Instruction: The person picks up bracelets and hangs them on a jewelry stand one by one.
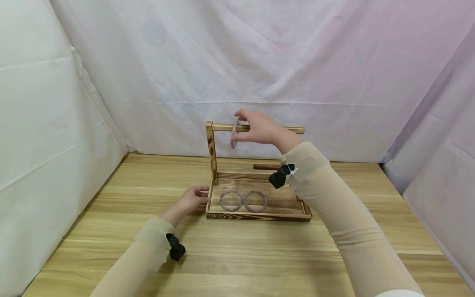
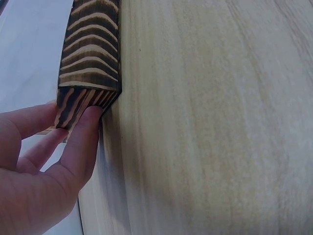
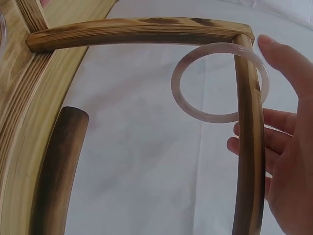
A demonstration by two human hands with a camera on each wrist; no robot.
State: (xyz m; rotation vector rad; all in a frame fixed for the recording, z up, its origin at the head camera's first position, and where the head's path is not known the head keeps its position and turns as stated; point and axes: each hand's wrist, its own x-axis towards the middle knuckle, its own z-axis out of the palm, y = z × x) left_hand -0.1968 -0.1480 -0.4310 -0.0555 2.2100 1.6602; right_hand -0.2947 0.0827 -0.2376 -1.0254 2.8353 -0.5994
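Observation:
A pale translucent bangle (image 3: 182, 93) hangs around the upper bar (image 3: 249, 147) of a wooden rack, near its upright. My right hand (image 1: 259, 127) is at that bar, thumb and fingers spread either side of it. In the right wrist view the thumb tip stands apart from the bangle. My left hand (image 1: 191, 200) touches the left end of the rack's wooden tray (image 1: 256, 216), its fingertips (image 2: 90, 117) fairly straight against the scorched-grain end. On the tray floor lie two more bangles (image 1: 221, 202), side by side.
Behind the tray lies a dark wooden rod (image 1: 262, 166), partly hidden by the right arm. The rack's upright (image 1: 212, 154) rises at the tray's left. Pale cloth (image 1: 178, 74) hangs behind and at both sides of the wooden table (image 1: 222, 264).

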